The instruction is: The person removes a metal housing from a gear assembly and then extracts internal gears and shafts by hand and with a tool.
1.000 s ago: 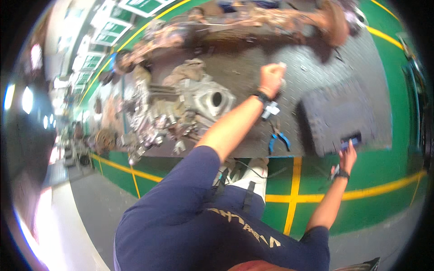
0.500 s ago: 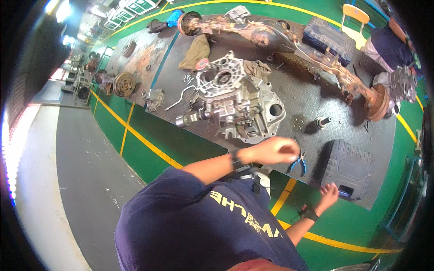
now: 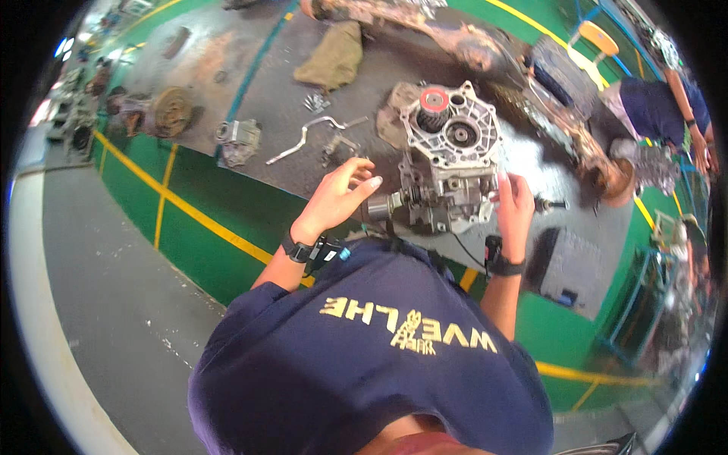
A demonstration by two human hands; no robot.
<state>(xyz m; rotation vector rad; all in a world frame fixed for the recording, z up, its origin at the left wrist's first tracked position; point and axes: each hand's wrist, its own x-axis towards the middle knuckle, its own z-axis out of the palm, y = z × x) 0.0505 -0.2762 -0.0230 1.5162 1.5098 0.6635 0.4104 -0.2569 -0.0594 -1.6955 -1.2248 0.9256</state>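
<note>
A silver gearbox [image 3: 453, 192] stands near the front edge of the metal-topped workbench, its webbed round housing facing up. A toothed gear with a red top [image 3: 434, 114] sits in one side of that housing. My left hand [image 3: 337, 196] is beside the gearbox's left end, fingers spread and nothing in them, close to a cylindrical metal shaft end [image 3: 383, 205]. At the right side of the casing is my right hand [image 3: 515, 210], fingers stretched upward along its edge. Whether those fingers touch the metal I cannot tell.
A bent metal rod [image 3: 303, 138], small bolts [image 3: 315, 101] and an olive cloth [image 3: 332, 57] lie left of the gearbox. A rusty axle [image 3: 474, 47] crosses behind. A dark plastic case [image 3: 570, 262] lies at the right. Another person [image 3: 657, 106] stands at the far right.
My left hand has moved left to the gearbox's left end. My right hand has gone up from beside the case to the gearbox's right side. The gearbox appears turned, and the view has shifted.
</note>
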